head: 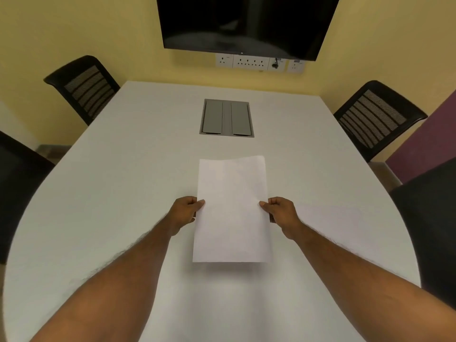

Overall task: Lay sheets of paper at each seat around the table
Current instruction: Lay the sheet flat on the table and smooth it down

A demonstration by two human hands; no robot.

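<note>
Paper (230, 211): state location. (checker)

Centred in front of me, over the near half of the white counter (111, 193). The long axis points away from me toward the grey flap panel (226, 118) set into the counter. The near edge is raised and throws a shadow on the surface below. Sheet count: cannot tell. (operator)

Grip condition? (checker)

My left grip (187, 211) is closed on the left long edge and my right grip (281, 211) on the right long edge, both at about mid-length. Each thumb lies on top of the paper; the other fingers curl under it. (operator)

Paper relative to grip? (checker)

It spans the gap between both grips, extends past them toward the panel and back toward me, and stops short of the panel. One black chair (84, 87) stands at the far left of the counter, another (380, 117) at the far right. (operator)
</note>
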